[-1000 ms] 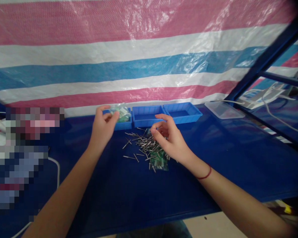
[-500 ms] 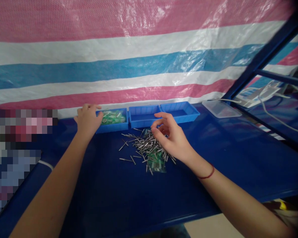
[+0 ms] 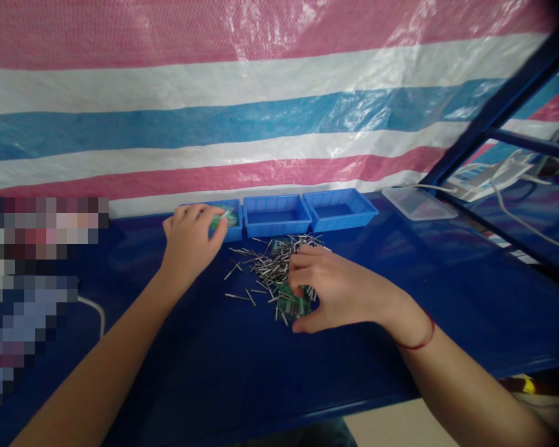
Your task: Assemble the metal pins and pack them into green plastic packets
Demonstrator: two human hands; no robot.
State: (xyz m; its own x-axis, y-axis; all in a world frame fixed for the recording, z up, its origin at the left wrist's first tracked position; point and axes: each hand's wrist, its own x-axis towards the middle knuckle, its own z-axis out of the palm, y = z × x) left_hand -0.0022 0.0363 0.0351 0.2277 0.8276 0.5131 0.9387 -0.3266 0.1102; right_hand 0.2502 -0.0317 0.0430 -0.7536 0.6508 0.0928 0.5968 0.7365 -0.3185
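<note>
My left hand (image 3: 192, 243) hovers at the left blue bin (image 3: 233, 233), thumb and fingers apart, covering much of it. Small green-tinted plastic packets (image 3: 230, 217) lie in that bin by my fingertips. On the blue table a heap of silver pop rivets (image 3: 268, 268) is spread out, with a few strays to its left. My right hand (image 3: 340, 288) curves over the heap's right side, fingers bent and thumb apart. Below its fingers, on the near side of the heap, lies a green-tinted packet (image 3: 289, 305) with rivets visible through it. Another packet is partly buried at the back.
The middle bin (image 3: 277, 226) and right bin (image 3: 345, 220) stand beside the left one against a striped tarp (image 3: 279, 124). A clear plastic lid (image 3: 419, 203) lies right of them. A blue metal frame (image 3: 494, 112) and a white cable (image 3: 517, 214) are at the right.
My left hand has shifted right and slightly nearer, across the left bin. My right hand has come lower and nearer, turning palm-down over the heap and packet.
</note>
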